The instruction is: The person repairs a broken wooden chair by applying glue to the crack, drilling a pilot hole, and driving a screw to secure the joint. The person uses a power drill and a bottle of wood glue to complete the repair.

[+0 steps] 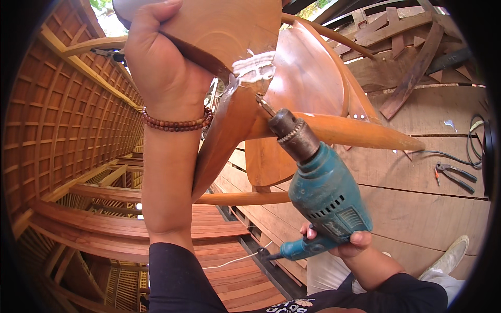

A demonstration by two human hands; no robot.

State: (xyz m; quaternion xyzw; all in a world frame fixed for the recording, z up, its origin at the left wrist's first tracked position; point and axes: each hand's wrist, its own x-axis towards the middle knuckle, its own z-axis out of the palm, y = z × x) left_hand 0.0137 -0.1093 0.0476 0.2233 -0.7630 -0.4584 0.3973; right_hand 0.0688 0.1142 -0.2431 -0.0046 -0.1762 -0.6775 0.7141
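A varnished wooden chair (222,135) lies tipped in front of me, its legs and broad curved panels showing. My left hand (167,70), with a beaded bracelet at the wrist, is closed around the edge of a rounded wooden panel (224,28). Streaks of white glue-like paste (254,68) mark the joint where that panel meets a leg. A teal electric drill (331,188) is gripped in my right hand (355,244). Its bit (265,106) points up and left at the wood just below the paste; whether the tip is inside cannot be made out.
On the plank platform (407,208) at right lie pliers (457,176) and a black cable (472,141). Wood offcuts (412,73) are heaped at the far right. A shoe (449,255) shows at lower right. Slatted reddish boards (235,271) lie below left, beside a tiled roof (68,99).
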